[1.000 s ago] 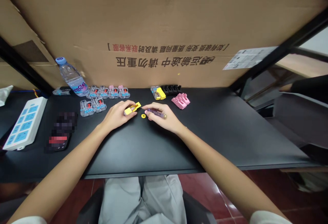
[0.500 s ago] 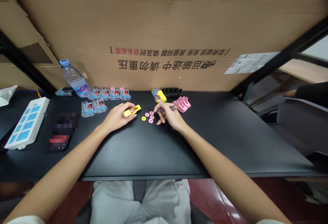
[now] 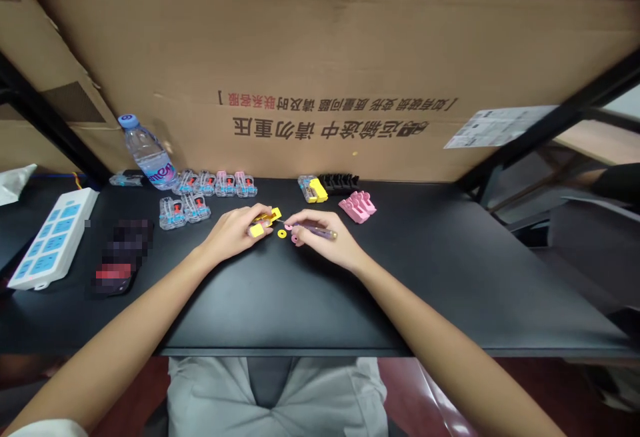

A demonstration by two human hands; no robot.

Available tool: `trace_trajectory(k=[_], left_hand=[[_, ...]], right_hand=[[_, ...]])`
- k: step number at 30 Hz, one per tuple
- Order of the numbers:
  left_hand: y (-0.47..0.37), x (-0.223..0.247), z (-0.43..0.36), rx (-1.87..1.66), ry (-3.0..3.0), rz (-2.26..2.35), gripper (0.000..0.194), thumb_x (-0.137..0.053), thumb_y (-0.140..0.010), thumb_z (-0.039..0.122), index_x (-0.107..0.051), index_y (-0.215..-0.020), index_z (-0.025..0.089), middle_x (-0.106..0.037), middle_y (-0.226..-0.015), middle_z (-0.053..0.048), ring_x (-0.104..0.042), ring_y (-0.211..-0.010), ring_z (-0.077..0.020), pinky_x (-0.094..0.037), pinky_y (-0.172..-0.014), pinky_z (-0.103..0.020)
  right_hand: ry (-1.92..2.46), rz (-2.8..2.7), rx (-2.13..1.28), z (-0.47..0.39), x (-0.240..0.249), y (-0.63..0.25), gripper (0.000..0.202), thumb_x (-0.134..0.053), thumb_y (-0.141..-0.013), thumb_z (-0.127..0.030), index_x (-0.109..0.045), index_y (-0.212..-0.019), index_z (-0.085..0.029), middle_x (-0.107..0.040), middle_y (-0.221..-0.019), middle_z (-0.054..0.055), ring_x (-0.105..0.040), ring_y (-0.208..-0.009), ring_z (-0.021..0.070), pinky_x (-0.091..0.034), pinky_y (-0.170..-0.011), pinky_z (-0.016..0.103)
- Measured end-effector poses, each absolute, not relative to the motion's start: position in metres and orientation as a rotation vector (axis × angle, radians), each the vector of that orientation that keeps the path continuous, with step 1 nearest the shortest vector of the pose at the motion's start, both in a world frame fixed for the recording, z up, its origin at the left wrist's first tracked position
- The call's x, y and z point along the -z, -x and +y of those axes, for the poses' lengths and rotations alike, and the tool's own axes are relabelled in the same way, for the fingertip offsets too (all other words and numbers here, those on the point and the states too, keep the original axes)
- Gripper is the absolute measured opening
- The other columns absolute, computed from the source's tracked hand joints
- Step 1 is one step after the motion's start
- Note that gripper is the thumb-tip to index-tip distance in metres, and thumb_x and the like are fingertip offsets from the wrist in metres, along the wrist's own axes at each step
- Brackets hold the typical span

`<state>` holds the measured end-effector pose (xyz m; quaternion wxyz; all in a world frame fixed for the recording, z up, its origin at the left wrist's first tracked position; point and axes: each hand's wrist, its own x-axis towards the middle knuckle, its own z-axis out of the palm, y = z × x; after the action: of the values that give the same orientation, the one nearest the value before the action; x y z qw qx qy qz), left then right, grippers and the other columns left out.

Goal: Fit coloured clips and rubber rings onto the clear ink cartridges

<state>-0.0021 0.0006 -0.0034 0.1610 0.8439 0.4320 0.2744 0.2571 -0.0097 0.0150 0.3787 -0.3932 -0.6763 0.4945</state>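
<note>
My left hand [image 3: 240,229] is closed on a small yellow part [image 3: 257,230], part of which sticks out past the fingertips. My right hand [image 3: 323,237] grips a thin screwdriver [image 3: 325,232] with a purplish handle, its shaft pointing left at the yellow part. Just below the tips of both hands a yellow ring [image 3: 282,234] lies on the black table. Pink rings [image 3: 295,239] are beside it, partly hidden by my right fingers. Behind my right hand are pink clip-shaped parts [image 3: 357,206], a row of black parts [image 3: 339,183] and a clear-and-yellow piece [image 3: 313,189].
Several clear assemblies [image 3: 173,212] stand left of my left hand, with a water bottle [image 3: 147,154] behind them. A phone [image 3: 123,257] and a white power strip [image 3: 55,238] lie farther left. A cardboard sheet [image 3: 310,44] rises behind the table [image 3: 300,310].
My right hand has turned its screwdriver leftward and brought it to the yellow part, now covering some pink rings. My left hand has moved slightly right and tilted the yellow part.
</note>
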Motion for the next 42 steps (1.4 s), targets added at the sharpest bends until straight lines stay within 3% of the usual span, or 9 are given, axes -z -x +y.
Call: trace_trajectory(k=[11, 19, 23, 28, 34, 42], left_hand=[[-0.002, 0.005, -0.001, -0.822, -2.49, 1.108, 0.028, -0.061, -0.106, 0.04, -0.063, -0.131, 0.027, -0.075, -0.138, -0.008, -0.073, -0.117, -0.0268, -0.057, -0.099, -0.04], [-0.005, 0.009, -0.001, -0.828, -2.501, 1.085, 0.027, -0.06, -0.105, 0.029, -0.06, -0.132, 0.026, -0.072, -0.139, -0.011, -0.069, -0.126, -0.0293, -0.056, -0.105, -0.043], [-0.006, 0.01, 0.001, -0.856, -2.446, 1.064, 0.033, -0.069, -0.103, 0.04, -0.059, -0.132, 0.027, -0.07, -0.139, -0.011, -0.068, -0.127, -0.0299, -0.055, -0.106, -0.044], [-0.002, 0.01, 0.003, -0.878, -2.312, 0.974, 0.063, -0.089, -0.084, 0.055, -0.057, -0.131, 0.027, -0.067, -0.142, -0.011, -0.066, -0.129, -0.0312, -0.054, -0.109, -0.045], [0.003, 0.004, 0.003, -1.099, -2.045, 1.145, 0.035, -0.078, -0.093, 0.039, -0.061, -0.121, 0.025, -0.074, -0.127, -0.006, -0.073, -0.109, -0.0241, -0.056, -0.099, -0.04], [0.003, 0.001, 0.004, -1.321, -1.78, 1.218, 0.035, -0.08, -0.085, 0.032, -0.057, -0.111, 0.024, -0.077, -0.115, -0.005, -0.076, -0.105, -0.0227, -0.057, -0.096, -0.037]], right_hand=[[1.022, -1.801, -1.196, -0.011, -0.016, -0.249, 0.023, -0.068, -0.089, -0.034, -0.085, -0.097, -0.02, -0.076, -0.079, 0.003, -0.068, -0.063, 0.0158, -0.056, -0.066, 0.029], [1.106, -1.576, -1.281, -0.014, -0.013, -0.238, 0.025, -0.068, -0.088, -0.036, -0.084, -0.09, -0.017, -0.079, -0.08, 0.005, -0.074, -0.064, 0.0184, -0.061, -0.069, 0.031], [1.118, -1.57, -1.277, -0.013, -0.011, -0.239, 0.023, -0.067, -0.085, -0.032, -0.083, -0.089, -0.017, -0.078, -0.078, 0.005, -0.073, -0.062, 0.018, -0.06, -0.067, 0.031], [1.113, -1.654, -1.178, -0.01, -0.012, -0.247, 0.022, -0.063, -0.086, -0.027, -0.083, -0.085, -0.018, -0.075, -0.071, 0.003, -0.068, -0.062, 0.0171, -0.055, -0.064, 0.029], [1.032, -1.95, -0.975, -0.009, -0.01, -0.25, 0.025, -0.064, -0.093, -0.032, -0.085, -0.091, -0.02, -0.08, -0.085, 0.005, -0.07, -0.076, 0.0186, -0.054, -0.073, 0.03], [1.147, -1.811, -1.084, 0.001, -0.005, -0.259, 0.022, -0.063, -0.088, -0.026, -0.084, -0.086, -0.019, -0.08, -0.075, 0.004, -0.077, -0.072, 0.0211, -0.059, -0.075, 0.032]])
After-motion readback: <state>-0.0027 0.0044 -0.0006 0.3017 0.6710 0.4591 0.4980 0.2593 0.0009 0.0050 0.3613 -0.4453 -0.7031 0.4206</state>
